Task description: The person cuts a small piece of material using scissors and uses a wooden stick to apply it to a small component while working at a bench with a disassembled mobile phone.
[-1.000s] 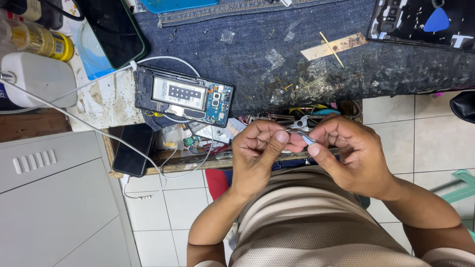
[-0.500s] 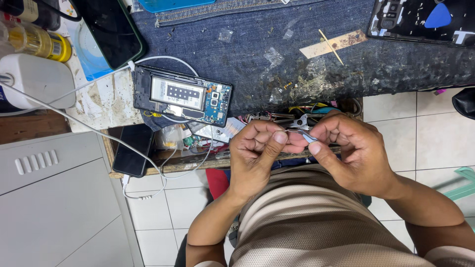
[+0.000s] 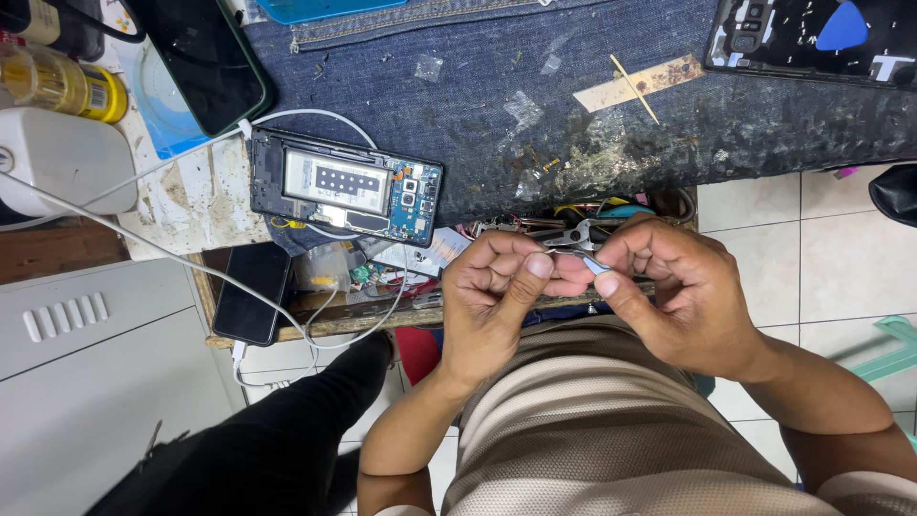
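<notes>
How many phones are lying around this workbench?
4 that I can make out: an opened phone on the denim mat, a dark phone top left, a stripped back shell top right, a black phone in the drawer. More may hide in the clutter.

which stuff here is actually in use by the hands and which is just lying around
In use:
- left hand and right hand, pinching a small pale blue-grey part between their fingertips

Lying about:
- opened phone with exposed blue circuit board
- white cable
- black phone in the open drawer
- thin wooden stick
- blue triangular pick
</notes>
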